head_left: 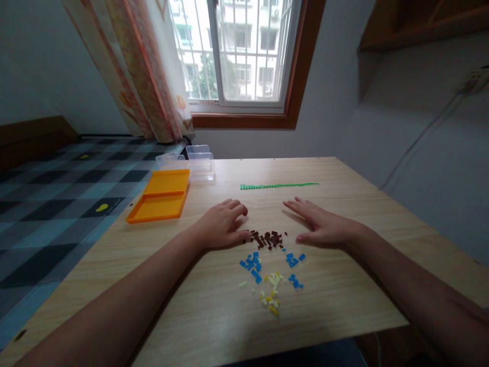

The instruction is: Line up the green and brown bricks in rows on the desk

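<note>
My left hand (225, 224) rests on the table with its fingers apart and curved, the thumb at the left edge of a heap of small dark brown bricks (269, 239). To the right of that heap lies my right hand (319, 221), fingers stretched out, holding nothing. Closer to me are blue bricks in a left cluster (251, 262) and a right cluster (292, 260). Pale yellow and yellow pieces (273, 293) are scattered nearest my body. Beyond both hands, small green pieces (278, 186) form a long row.
An orange two-part tray (167, 193) sits at the table's left edge. Behind it stand clear plastic boxes (201, 165). The wooden table (214, 316) borders a bed with a checked cover (69, 204) on the left. A window (248, 56) and curtain (141, 71) are at the back.
</note>
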`<state>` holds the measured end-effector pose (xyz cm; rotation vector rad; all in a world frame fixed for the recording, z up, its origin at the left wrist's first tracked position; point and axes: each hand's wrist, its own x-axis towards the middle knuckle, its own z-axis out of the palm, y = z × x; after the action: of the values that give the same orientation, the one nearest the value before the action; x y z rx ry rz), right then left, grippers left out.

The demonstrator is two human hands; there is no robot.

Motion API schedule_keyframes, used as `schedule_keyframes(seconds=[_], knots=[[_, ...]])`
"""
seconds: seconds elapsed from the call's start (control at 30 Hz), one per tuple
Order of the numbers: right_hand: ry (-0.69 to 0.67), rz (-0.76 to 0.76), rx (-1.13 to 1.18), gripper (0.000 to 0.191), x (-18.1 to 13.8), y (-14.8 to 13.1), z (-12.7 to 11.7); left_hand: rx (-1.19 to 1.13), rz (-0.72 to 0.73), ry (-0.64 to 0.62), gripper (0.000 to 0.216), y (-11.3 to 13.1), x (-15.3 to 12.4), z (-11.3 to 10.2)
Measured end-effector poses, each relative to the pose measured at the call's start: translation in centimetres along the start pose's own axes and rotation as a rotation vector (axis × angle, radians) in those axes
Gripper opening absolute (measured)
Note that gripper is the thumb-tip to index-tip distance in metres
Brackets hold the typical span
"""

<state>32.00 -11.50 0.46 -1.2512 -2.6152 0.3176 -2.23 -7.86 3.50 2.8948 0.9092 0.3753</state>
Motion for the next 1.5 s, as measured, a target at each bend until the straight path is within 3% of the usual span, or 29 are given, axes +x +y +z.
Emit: schedule_keyframes(seconds=[0.13,0.4,0.97,1.3,1.5], knots=[[0.037,0.031,-0.059,0.094,-0.3,-0.4,-0.1,0.01,0.007,0.031,0.042,0.1,0.0,0.2],[0.092,-0.158,-0.104,0.09,0.8,-4.3,1.2,0.031,0.031,0.08,0.04,0.7,0.0,0.1],[0.149,-0.221,-0.167,0.081,1.2,-4.8,2.2,0.028,0.184,0.102,0.054,2.0,0.4,1.3],[0.192,-0.208,-0.155,0.084,1.3,-5.5,2.3,0.035,0.15,0.118,0.048,1.9,0.3,0.8],[0.117,-0.226,-0.148,0.086,1.2,-4.7,2.2,0.034,0.166,0.086,0.053,1.7,0.3,0.9]])
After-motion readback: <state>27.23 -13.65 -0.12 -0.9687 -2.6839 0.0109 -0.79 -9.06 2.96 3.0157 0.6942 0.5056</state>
